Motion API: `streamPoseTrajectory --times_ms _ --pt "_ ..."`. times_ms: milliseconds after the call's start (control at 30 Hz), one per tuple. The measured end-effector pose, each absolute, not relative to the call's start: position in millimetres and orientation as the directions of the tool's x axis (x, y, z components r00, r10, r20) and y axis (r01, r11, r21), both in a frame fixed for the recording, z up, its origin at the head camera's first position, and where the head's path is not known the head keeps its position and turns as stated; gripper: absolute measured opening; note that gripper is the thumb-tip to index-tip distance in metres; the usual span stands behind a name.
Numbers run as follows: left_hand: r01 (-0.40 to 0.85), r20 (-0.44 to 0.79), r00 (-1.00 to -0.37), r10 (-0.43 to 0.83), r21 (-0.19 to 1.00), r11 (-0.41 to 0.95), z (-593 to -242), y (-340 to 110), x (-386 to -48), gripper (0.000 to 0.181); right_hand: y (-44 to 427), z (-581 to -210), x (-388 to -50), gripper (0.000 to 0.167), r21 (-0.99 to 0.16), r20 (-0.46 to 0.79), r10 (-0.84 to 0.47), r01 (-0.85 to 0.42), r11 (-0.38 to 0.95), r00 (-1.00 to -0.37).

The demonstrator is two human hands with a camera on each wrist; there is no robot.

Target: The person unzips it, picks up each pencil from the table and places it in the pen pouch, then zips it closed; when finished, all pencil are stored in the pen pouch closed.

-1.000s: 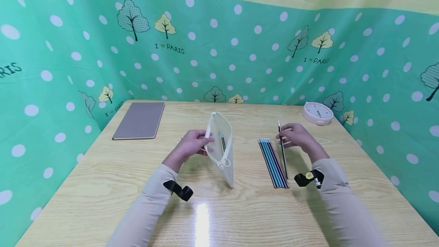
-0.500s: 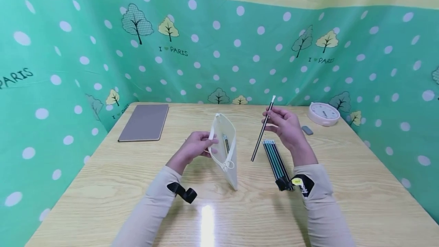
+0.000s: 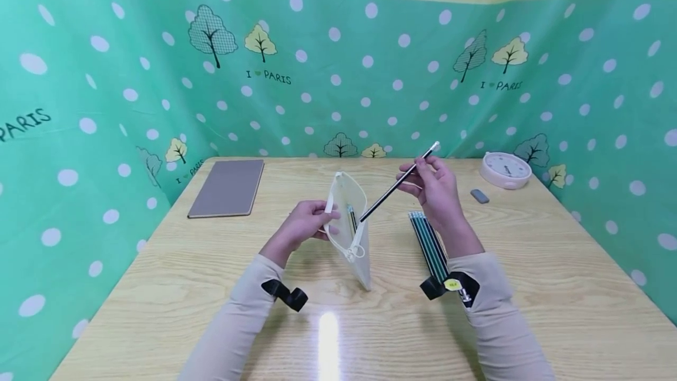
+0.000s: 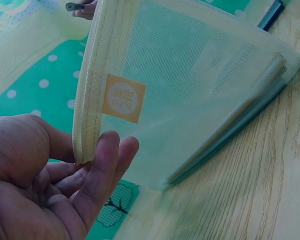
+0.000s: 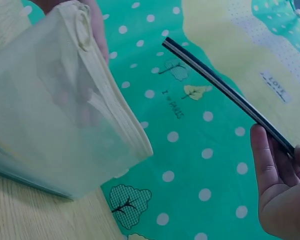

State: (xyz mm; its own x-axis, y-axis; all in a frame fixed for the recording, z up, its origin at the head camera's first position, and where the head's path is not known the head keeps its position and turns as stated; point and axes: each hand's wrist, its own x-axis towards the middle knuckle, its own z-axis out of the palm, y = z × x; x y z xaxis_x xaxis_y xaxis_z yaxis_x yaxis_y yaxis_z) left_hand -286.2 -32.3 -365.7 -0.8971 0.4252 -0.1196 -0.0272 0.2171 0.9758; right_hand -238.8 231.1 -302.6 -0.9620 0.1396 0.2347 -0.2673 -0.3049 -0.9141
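My left hand point(image 3: 307, 223) pinches the zippered edge of a cream mesh pencil pouch point(image 4: 190, 85), which stands on the table with its mouth spread apart. Inside the pouch a few pencils point(image 3: 352, 216) show through the opening and the mesh. In my right hand point(image 3: 435, 190) a black-and-white striped pencil point(image 5: 215, 80) is pinched near its white-tipped end. It slants down to the left, and its lower end is at the right rim of the pouch mouth in the head view. Below my right wrist lies a row of several pencils point(image 3: 427, 243), partly hidden by the wrist strap.
A grey eraser point(image 3: 479, 196) lies right of the pencils, with a round pink clock point(image 3: 506, 170) behind it. At the back left rests a grey-brown notebook point(image 3: 227, 188). A green dotted curtain point(image 3: 296, 110) hangs around the wooden table point(image 3: 158, 293).
My right hand has lifted the striped pencil from beside the row and carried it left to the pouch mouth, tilting it over. My left hand keeps holding the pouch in place.
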Motion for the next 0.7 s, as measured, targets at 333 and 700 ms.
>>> streamPoseTrajectory --times_ms 333,700 --pt "-0.033 -0.122 -0.896 0.427 0.977 0.210 -366 -32 -286 0.038 201 -309 -232 0.016 -0.930 0.309 0.126 -0.328 -0.169 -0.943" --pt "-0.027 -0.119 -0.895 0.429 0.977 0.213 -366 -31 -286 0.037 179 -311 -223 0.034 -0.937 0.344 -0.004 -0.343 -0.062 -0.939"
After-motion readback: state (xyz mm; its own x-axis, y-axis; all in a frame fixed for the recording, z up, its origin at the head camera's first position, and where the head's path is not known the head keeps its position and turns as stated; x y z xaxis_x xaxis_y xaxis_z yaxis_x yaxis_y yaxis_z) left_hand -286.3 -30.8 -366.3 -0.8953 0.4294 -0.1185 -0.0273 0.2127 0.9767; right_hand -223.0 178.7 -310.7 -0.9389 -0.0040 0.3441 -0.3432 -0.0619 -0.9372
